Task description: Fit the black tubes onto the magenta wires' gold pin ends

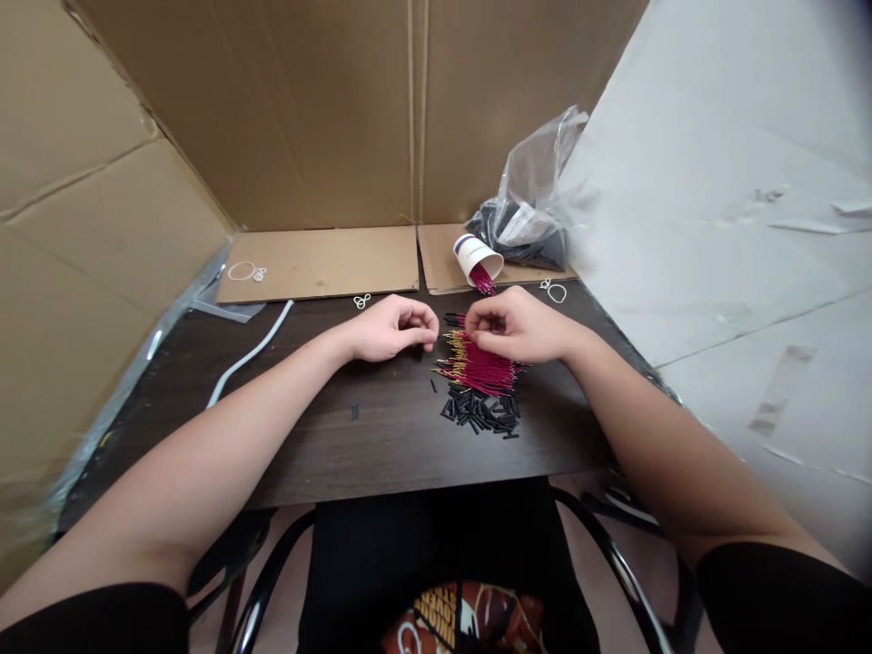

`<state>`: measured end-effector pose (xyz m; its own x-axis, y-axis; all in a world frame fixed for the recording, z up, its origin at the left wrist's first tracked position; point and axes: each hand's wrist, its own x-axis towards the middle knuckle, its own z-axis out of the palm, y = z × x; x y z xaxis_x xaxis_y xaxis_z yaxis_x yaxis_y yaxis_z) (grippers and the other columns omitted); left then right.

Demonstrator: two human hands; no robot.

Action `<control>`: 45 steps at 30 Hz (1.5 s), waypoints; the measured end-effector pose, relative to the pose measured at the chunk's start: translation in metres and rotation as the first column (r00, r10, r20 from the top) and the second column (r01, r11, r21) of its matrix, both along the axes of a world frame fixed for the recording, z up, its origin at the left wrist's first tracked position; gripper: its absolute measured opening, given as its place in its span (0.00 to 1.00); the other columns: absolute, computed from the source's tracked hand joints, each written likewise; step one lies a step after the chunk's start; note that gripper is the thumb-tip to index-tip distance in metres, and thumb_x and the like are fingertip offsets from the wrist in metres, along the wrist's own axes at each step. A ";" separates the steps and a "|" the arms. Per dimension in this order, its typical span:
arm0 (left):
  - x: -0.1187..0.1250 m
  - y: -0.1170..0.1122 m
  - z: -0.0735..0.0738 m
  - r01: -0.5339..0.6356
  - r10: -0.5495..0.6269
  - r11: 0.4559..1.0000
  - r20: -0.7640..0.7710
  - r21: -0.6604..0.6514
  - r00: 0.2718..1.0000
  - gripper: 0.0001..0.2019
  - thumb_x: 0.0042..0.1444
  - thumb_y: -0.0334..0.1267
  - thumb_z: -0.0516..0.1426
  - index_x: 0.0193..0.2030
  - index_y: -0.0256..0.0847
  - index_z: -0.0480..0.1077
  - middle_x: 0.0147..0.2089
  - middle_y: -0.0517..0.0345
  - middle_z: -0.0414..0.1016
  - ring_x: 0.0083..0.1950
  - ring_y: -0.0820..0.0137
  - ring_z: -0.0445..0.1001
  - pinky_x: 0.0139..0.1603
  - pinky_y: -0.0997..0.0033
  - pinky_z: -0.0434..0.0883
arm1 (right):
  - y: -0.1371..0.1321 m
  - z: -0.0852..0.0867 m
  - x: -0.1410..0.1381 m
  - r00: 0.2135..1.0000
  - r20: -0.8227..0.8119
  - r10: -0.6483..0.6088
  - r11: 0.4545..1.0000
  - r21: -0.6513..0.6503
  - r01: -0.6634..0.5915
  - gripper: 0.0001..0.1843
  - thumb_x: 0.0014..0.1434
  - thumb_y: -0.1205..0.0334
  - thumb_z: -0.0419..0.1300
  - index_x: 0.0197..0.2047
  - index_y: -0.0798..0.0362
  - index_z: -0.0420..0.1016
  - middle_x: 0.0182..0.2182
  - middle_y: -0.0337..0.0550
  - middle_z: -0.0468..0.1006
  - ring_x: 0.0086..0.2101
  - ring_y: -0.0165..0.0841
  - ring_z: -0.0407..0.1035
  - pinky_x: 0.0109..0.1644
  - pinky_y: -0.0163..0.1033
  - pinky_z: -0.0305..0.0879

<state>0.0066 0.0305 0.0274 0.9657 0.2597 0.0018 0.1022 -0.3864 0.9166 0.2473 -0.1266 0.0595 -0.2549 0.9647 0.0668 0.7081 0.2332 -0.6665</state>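
Observation:
A heap of thin magenta wires with gold tips (pixel 479 367) lies on the dark table (pixel 354 445), with a pile of short black tube pieces (pixel 482 411) just in front of it. My left hand (pixel 391 328) rests beside the heap, its fingers curled into a pinch near the wire tips. On the far side of the heap is my right hand (pixel 519 324), fingers closed in a pinch over the wires. What either pinch holds is too small to make out.
A tipped paper cup (pixel 477 258) spills more magenta wires. Behind it sits a clear plastic bag of black parts (pixel 528 222). Cardboard walls and flaps (pixel 320 263) surround the table. A white cable (pixel 249 354) and small white rings (pixel 245 271) lie at the left.

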 end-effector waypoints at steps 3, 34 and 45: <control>0.004 0.002 -0.011 -0.131 0.135 0.988 0.040 -0.083 0.990 0.11 0.64 0.41 0.69 0.48 0.37 0.83 0.39 0.49 0.88 0.40 0.67 0.84 0.48 0.63 0.80 | 0.001 -0.002 -0.001 1.000 -0.003 -0.025 0.998 0.053 0.025 0.05 0.60 0.63 0.63 0.38 0.53 0.80 0.26 0.38 0.77 0.26 0.30 0.65 0.34 0.40 0.61; 0.008 -0.013 -0.014 -0.231 0.228 0.972 0.073 0.042 0.971 0.09 0.62 0.41 0.70 0.45 0.39 0.88 0.41 0.49 0.90 0.41 0.63 0.86 0.50 0.59 0.83 | 0.005 -0.011 -0.007 0.997 0.075 -0.029 0.990 0.136 0.018 0.05 0.61 0.66 0.63 0.38 0.53 0.81 0.26 0.38 0.73 0.28 0.31 0.62 0.38 0.41 0.59; 0.008 -0.014 -0.012 -0.235 0.232 0.971 0.057 0.051 0.971 0.09 0.62 0.40 0.70 0.45 0.38 0.88 0.41 0.49 0.90 0.41 0.64 0.86 0.50 0.61 0.82 | 0.007 -0.016 -0.006 0.999 0.036 -0.028 0.984 0.175 0.021 0.05 0.62 0.67 0.62 0.38 0.54 0.81 0.27 0.38 0.76 0.27 0.29 0.63 0.38 0.40 0.60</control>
